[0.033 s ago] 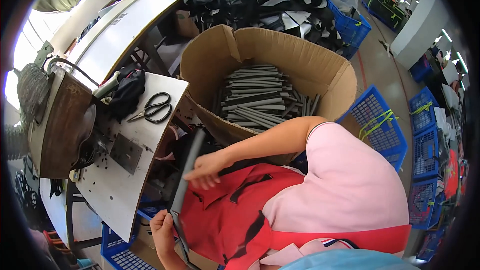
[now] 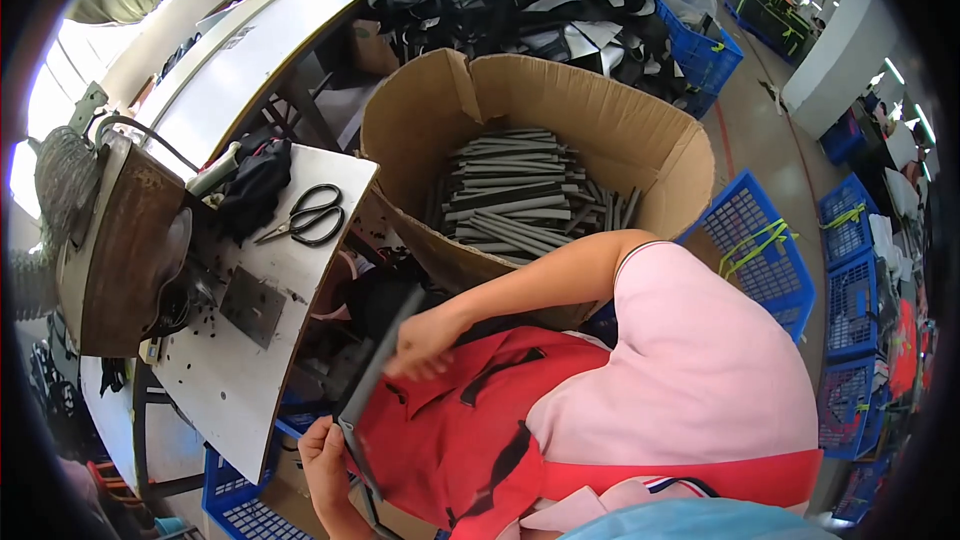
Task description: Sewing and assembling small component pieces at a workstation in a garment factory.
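Observation:
A long dark grey strip (image 2: 368, 387), tube-like in its upper part, stands slanted in front of my red apron (image 2: 430, 440). My left hand (image 2: 322, 448) is closed in a pinch at its lower bend, where a narrower length runs on downward. Higher up, my right hand (image 2: 425, 340) is against the strip's right side. Its fingers are smeared by motion, so their grip cannot be made out. Many similar grey strips (image 2: 515, 180) lie stacked in a large cardboard box (image 2: 630, 130) beyond my right forearm.
At left is a white worktable (image 2: 230, 385) with black-handled scissors (image 2: 318, 215), a metal plate (image 2: 252, 306) and a rusty-brown machine (image 2: 120, 250). Blue crates stand below the table and at right (image 2: 765, 260). Black and white material (image 2: 520, 10) is heaped behind the box.
The strip's upper end has tipped to the right and away from the table. My right hand has shifted slightly right, its fingers more curled. My left hand has stayed in place.

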Action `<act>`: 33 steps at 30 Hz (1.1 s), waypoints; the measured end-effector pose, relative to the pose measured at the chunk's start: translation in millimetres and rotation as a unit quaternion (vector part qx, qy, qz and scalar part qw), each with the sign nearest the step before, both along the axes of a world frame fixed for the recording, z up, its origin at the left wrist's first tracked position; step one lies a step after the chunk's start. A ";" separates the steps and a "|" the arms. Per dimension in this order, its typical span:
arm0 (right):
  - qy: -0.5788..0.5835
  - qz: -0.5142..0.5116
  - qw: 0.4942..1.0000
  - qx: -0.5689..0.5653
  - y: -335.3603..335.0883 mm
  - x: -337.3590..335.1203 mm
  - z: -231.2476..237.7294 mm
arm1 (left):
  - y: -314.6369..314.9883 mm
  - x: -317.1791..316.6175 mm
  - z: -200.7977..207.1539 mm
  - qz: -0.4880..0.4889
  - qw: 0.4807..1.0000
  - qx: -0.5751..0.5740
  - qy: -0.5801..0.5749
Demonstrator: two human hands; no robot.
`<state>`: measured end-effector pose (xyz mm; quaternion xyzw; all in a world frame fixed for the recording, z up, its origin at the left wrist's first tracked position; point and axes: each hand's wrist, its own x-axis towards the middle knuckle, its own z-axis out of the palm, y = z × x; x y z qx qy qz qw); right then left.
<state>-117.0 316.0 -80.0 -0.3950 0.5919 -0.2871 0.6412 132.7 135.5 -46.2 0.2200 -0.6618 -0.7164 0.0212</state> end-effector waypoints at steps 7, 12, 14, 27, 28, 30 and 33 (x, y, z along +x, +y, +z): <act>0.304 0.004 0.815 -0.493 -6.7 4.1 85.7 | 11.2 -21.1 15.0 0.006 0.999 0.045 0.021; 0.266 0.145 0.900 -0.313 -30.4 17.0 60.3 | 14.8 -24.7 34.8 -0.012 0.997 0.075 0.020; 0.293 0.099 0.887 -0.342 -26.1 8.5 65.9 | 7.0 -29.2 42.5 -0.022 0.999 0.027 -0.010; 0.593 0.045 0.695 -0.403 -129.8 -56.2 102.0 | -57.6 -83.1 75.1 0.146 0.917 -0.370 0.022; 0.611 0.041 0.688 -0.390 -135.7 -59.2 104.1 | -64.9 -88.0 73.7 0.146 0.938 -0.310 0.041; 0.598 0.025 0.703 -0.384 -144.5 -63.9 103.5 | -71.8 -94.0 73.0 0.151 0.937 -0.313 0.044; 0.592 0.014 0.710 -0.381 -154.0 -69.6 103.2 | -82.2 -101.7 69.4 0.153 0.932 -0.325 0.041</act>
